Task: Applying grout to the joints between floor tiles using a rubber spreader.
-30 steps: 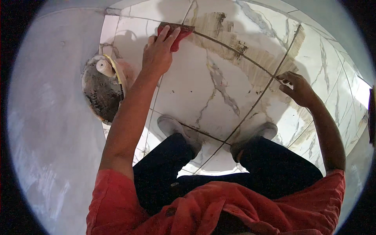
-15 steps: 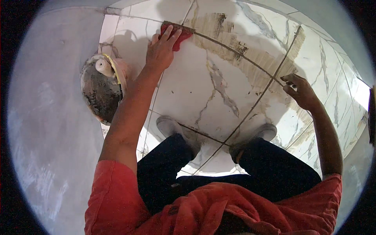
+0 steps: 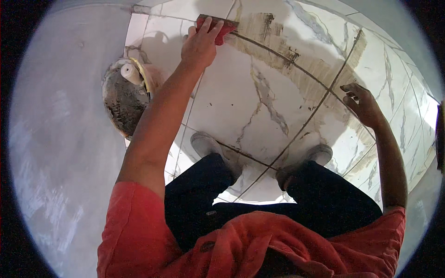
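My left hand (image 3: 200, 46) reaches to the far left part of the tiled floor and grips a red grout spreader (image 3: 225, 35). The spreader's dark straight edge rests on the tile, beside the far end of a dark grout joint (image 3: 282, 54). Smeared grey-brown grout (image 3: 259, 34) covers the tile to its right, along both sides of that joint. My right hand (image 3: 360, 103) hovers over the tiles at the right, near where two joints cross. Its fingers are loosely bent, the thumb stands apart, and nothing shows in it.
At the left stands a bucket (image 3: 116, 109) with dark grout inside and a pale cylindrical handle (image 3: 130, 73) sticking up. Grey walls (image 3: 60, 139) curve along the left and right. My shoes (image 3: 204, 143) stand on the white marbled tiles (image 3: 227, 83).
My left hand has moved the spreader slightly farther away, and more of the dark joint shows below its right end. My right hand keeps nearly the same pose. The whole view has shifted slightly.
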Demonstrator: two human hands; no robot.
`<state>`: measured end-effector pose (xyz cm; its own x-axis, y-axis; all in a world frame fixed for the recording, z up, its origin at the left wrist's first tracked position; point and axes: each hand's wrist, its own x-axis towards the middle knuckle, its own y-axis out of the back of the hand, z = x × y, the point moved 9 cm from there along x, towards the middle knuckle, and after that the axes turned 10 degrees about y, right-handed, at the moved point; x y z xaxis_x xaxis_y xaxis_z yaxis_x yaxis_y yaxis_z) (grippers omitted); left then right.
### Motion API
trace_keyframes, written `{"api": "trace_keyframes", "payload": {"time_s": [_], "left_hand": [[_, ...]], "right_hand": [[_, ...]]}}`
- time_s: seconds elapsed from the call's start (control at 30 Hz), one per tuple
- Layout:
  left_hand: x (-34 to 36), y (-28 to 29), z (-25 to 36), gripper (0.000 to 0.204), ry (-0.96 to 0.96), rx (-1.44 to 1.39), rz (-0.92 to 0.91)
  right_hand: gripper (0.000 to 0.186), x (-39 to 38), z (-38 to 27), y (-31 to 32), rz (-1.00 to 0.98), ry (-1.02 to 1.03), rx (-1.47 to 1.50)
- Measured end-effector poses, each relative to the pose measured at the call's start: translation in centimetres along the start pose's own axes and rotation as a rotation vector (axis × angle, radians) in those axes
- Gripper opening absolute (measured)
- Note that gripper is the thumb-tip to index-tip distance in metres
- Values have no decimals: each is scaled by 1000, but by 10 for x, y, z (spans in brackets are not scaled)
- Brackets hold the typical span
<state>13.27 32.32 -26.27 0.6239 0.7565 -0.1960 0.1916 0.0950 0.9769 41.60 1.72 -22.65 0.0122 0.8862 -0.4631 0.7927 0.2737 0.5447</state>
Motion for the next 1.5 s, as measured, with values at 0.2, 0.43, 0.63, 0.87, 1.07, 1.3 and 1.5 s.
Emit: {"api": "trace_keyframes", "payload": {"time_s": [0.2, 0.43, 0.63, 0.87, 1.07, 1.3, 1.5], "left_hand": [[-39, -28, -12, 61, 57, 27, -115], [-8, -9, -40, 52, 61, -35, 236], [-9, -25, -46, 48, 36, 78, 179], [8, 10, -47, 47, 109, -7, 276], [-19, -14, -40, 45, 209, 40, -66], [-35, 45, -7, 59, 129, -141, 133], [-21, 43, 20, 59, -171, -64, 311]], "right_hand": [[30, -5, 10, -1, -11, -13, -34], [29, 10, 0, 4, 5, 38, -47], [30, 3, 12, 5, 24, 7, -20], [29, 16, 10, 10, 29, 31, -53], [29, 11, 18, 12, 44, 20, -34], [30, 37, -21, 11, 17, 97, -58], [29, 30, -35, 10, 11, 114, -65]]}}
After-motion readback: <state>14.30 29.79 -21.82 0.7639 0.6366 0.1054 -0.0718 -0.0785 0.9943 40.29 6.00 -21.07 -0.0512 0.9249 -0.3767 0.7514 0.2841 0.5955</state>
